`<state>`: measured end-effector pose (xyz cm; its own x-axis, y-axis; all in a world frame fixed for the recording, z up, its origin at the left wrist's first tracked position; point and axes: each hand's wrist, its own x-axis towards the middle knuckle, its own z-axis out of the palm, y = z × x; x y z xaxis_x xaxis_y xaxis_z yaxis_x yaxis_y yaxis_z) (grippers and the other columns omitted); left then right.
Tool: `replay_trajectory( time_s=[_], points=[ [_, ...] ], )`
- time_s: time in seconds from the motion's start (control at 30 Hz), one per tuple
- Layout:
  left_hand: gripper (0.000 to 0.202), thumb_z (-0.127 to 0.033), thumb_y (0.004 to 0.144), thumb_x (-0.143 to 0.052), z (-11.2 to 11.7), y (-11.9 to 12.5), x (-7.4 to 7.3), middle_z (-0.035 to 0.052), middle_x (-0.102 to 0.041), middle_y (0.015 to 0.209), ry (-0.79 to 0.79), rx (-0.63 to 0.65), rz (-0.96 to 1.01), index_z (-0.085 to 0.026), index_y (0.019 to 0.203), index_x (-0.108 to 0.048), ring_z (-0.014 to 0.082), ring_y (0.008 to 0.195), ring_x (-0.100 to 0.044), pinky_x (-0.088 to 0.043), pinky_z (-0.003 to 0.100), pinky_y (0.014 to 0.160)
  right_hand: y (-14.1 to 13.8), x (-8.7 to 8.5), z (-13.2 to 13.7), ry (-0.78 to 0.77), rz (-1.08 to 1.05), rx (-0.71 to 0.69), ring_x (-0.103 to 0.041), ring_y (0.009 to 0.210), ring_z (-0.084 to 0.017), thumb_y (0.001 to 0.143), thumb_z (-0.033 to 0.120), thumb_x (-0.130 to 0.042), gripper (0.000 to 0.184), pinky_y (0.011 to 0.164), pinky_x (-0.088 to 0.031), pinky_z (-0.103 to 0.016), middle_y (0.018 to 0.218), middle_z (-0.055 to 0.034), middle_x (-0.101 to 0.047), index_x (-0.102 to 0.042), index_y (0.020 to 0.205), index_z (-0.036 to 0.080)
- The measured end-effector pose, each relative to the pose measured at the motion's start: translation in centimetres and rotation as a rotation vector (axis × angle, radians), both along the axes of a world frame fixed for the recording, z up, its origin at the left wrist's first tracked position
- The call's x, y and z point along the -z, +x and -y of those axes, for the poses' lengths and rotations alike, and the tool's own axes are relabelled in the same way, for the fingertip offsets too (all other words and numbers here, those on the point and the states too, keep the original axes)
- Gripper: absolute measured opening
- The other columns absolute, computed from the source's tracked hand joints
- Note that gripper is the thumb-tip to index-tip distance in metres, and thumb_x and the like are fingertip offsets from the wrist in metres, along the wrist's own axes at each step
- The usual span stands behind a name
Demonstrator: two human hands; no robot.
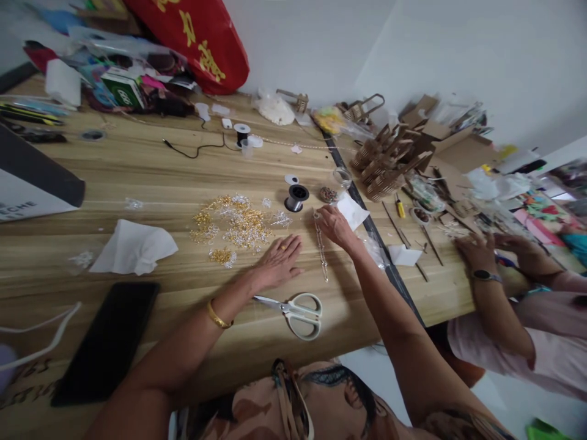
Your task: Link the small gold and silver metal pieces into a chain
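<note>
1. Streaky wooden table (351, 296) lies under my flattened left hand (279, 260).
2. My right hand (334, 225) pinches the far end of a thin beaded chain (322, 253).
3. It trails on the wood, apparently silvery.

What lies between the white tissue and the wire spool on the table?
A scattered pile of small gold and silvery pieces; the head view shows it.
</note>
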<state>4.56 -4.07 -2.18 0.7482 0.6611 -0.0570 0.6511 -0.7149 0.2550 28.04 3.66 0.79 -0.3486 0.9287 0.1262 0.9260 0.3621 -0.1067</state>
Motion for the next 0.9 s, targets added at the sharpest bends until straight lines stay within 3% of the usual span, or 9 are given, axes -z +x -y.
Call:
replay_trajectory(
  time_s=[0.3, 0.53, 0.67, 0.77, 0.9],
  points=[
    [0.072, -0.054, 0.096, -0.027, 0.0, 0.0, 0.3, 0.0152, -0.012, 0.159, 0.007, 0.000, 0.018, -0.007, 0.150, -0.022, 0.0261, 0.149, -0.006, -0.008, 0.045, 0.119, -1.8, 0.4, -2.3, -0.021, 0.166, 0.004, -0.052, 0.097, -0.026, 0.092, 0.017, -0.041, 0.026, 0.083, -0.043, -0.036, 0.097, -0.0149, -0.060, -0.067, 0.092, 0.014],
    [0.072, -0.054, 0.095, -0.027, -0.1, 0.0, 0.6, 0.0144, -0.009, 0.160, 0.006, 0.003, 0.022, -0.009, 0.151, -0.020, 0.0255, 0.149, -0.003, -0.007, 0.045, 0.120, -2.5, 0.6, -2.8, -0.027, 0.184, 0.034, -0.054, 0.094, -0.028, 0.090, 0.013, -0.040, 0.026, 0.079, -0.042, -0.038, 0.096, -0.0173, -0.062, -0.066, 0.090, 0.013],
    [0.071, -0.054, 0.095, -0.028, 0.0, 0.0, 0.4, 0.0141, -0.008, 0.160, -0.012, 0.002, 0.025, -0.009, 0.151, -0.019, 0.0255, 0.149, -0.003, -0.007, 0.045, 0.119, -2.4, -0.7, -3.2, -0.020, 0.113, 0.045, -0.057, 0.096, -0.026, 0.089, 0.019, -0.047, 0.024, 0.079, -0.045, -0.037, 0.104, -0.0141, -0.063, -0.061, 0.108, 0.014],
    [0.072, -0.054, 0.095, -0.028, 0.0, 0.0, 0.3, 0.0142, -0.008, 0.160, -0.026, 0.000, 0.022, -0.008, 0.151, -0.019, 0.0255, 0.149, -0.002, -0.005, 0.045, 0.120, -2.4, -2.4, -4.2, 0.041, -0.059, 0.009, -0.055, 0.109, -0.027, 0.085, 0.024, -0.056, 0.051, 0.088, -0.046, -0.039, 0.126, -0.0146, -0.055, -0.044, 0.133, 0.014],
    [0.073, -0.055, 0.095, -0.027, 0.0, 0.0, 0.5, 0.0143, -0.008, 0.160, -0.018, -0.003, 0.044, -0.008, 0.151, -0.018, 0.0256, 0.149, -0.002, -0.006, 0.045, 0.120, -3.3, -4.2, -6.0, 0.007, -0.040, -0.208, -0.043, 0.128, -0.028, 0.079, 0.016, -0.061, 0.073, 0.103, -0.039, -0.041, 0.143, -0.0136, -0.040, -0.031, 0.145, 0.018]
  ],
)
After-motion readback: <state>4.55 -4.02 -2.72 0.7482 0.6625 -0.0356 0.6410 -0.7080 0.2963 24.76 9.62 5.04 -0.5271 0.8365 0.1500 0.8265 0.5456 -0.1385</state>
